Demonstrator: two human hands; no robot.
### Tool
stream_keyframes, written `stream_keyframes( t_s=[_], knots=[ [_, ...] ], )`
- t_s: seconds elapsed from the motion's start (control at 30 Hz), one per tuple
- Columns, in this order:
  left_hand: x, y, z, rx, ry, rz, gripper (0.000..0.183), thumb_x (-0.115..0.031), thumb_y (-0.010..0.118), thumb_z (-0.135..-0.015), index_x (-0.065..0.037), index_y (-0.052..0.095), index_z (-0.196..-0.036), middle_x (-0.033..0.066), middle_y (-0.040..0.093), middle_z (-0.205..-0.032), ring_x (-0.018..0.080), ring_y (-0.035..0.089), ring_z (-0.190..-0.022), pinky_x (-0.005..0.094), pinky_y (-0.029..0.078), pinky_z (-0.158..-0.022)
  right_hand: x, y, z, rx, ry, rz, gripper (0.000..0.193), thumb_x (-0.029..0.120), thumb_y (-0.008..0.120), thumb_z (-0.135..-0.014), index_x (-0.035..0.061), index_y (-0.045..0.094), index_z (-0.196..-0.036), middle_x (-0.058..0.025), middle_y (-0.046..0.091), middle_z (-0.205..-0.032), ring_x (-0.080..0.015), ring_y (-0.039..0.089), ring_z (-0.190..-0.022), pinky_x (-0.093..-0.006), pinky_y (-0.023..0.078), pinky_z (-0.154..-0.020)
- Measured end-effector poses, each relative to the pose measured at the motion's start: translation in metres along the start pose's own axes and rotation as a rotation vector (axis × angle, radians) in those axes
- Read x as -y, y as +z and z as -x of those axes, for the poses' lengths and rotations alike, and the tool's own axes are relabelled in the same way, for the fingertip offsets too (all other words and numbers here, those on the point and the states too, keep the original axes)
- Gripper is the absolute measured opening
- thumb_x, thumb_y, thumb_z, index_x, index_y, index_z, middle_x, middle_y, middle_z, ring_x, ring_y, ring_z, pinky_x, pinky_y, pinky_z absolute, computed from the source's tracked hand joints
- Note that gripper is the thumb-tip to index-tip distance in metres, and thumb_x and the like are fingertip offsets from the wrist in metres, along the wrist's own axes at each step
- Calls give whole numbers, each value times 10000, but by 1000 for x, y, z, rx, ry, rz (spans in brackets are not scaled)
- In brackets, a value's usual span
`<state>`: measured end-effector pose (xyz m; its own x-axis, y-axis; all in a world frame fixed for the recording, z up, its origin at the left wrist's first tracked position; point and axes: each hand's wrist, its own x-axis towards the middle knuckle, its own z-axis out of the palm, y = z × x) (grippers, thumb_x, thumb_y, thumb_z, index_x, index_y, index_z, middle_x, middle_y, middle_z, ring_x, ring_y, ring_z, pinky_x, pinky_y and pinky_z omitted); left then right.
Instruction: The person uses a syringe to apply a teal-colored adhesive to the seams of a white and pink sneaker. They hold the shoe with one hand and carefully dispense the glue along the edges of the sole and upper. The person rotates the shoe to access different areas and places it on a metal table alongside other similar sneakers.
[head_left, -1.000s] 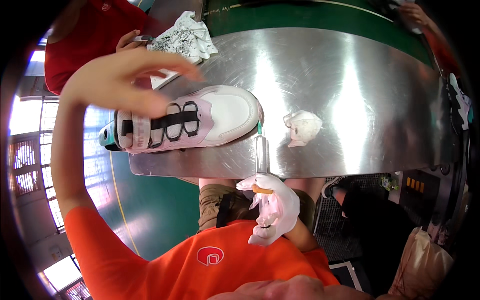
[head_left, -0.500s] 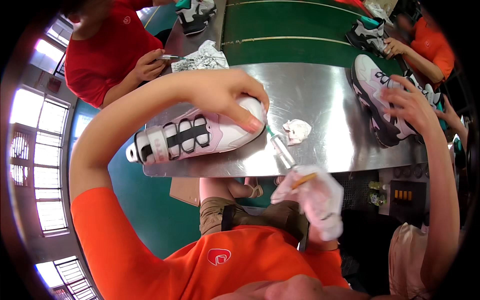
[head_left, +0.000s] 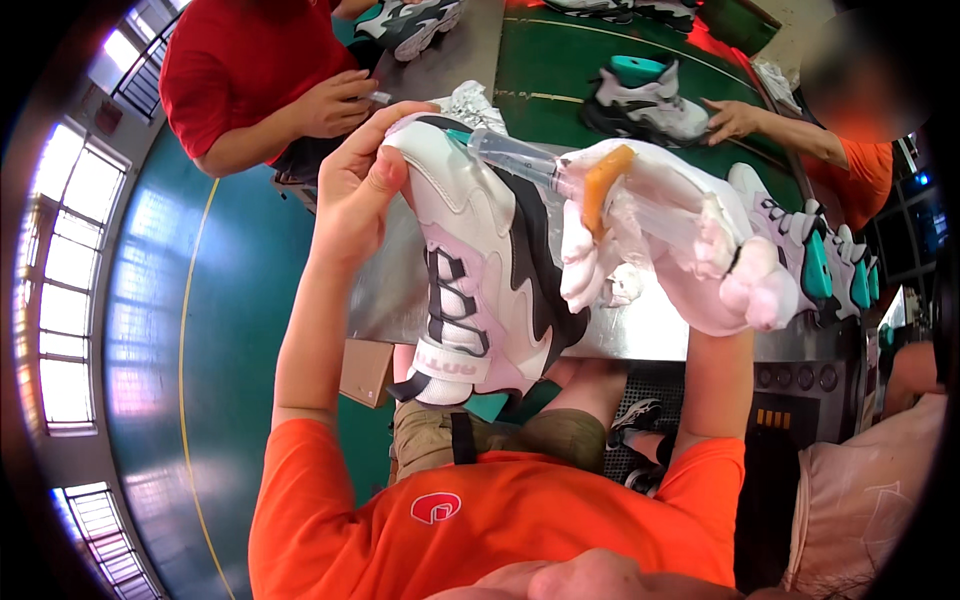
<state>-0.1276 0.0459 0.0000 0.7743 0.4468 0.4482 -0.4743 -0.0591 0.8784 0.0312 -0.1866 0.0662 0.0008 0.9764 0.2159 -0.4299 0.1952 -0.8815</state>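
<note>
A white, pink and black sneaker [head_left: 470, 200] is tilted up in front of me, toe away and heel toward me. My left hand [head_left: 355, 190] is closed around its toe, thumb on the upper. My right hand [head_left: 690, 220], in a white glove, grips a clear syringe [head_left: 515, 158] and has an orange-yellow strip [head_left: 606, 190] at its fingers. The syringe's green tip meets the sneaker's toe near the sole edge; the exact contact is too small to tell. Behind the glove a crumpled white wad [head_left: 626, 285] lies on the metal table.
The metal table [head_left: 655, 330] lies below my hands. Beyond it runs a green belt [head_left: 535, 60] carrying another sneaker [head_left: 650, 108], touched by a co-worker's hand [head_left: 735, 120]. A person in red [head_left: 255, 75] works at left. Several sneakers [head_left: 785, 225] stand at right. Crumpled paper [head_left: 470, 105] lies behind the toe.
The sneaker has been lifted and turned, its toe swinging from right to far. My right hand has risen with the syringe to the toe. A neighbour's hand has left the sneakers at right.
</note>
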Motion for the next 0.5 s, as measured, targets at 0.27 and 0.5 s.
stream_keyframes(
  t_s=[0.27,0.5],
  knots=[
    [38,-35,18,-187,-78,80,614,-403,588,-974,75,481,-1345,61,633,-1145,107,595,-998,245,453,-860,-34,-18,-17,-184,222,45,1152,511,784,-509,-130,375,-1374,-254,581,-1039,-368,657,-846,-467,573,-738],
    [54,-38,24,-216,-135,114,602,-401,565,-987,65,478,-1357,54,632,-1139,116,593,-1000,253,453,-880,-46,-27,-4,-243,165,100,1184,556,815,-513,-146,381,-1362,-265,575,-957,-385,647,-789,-459,581,-674]
  ],
)
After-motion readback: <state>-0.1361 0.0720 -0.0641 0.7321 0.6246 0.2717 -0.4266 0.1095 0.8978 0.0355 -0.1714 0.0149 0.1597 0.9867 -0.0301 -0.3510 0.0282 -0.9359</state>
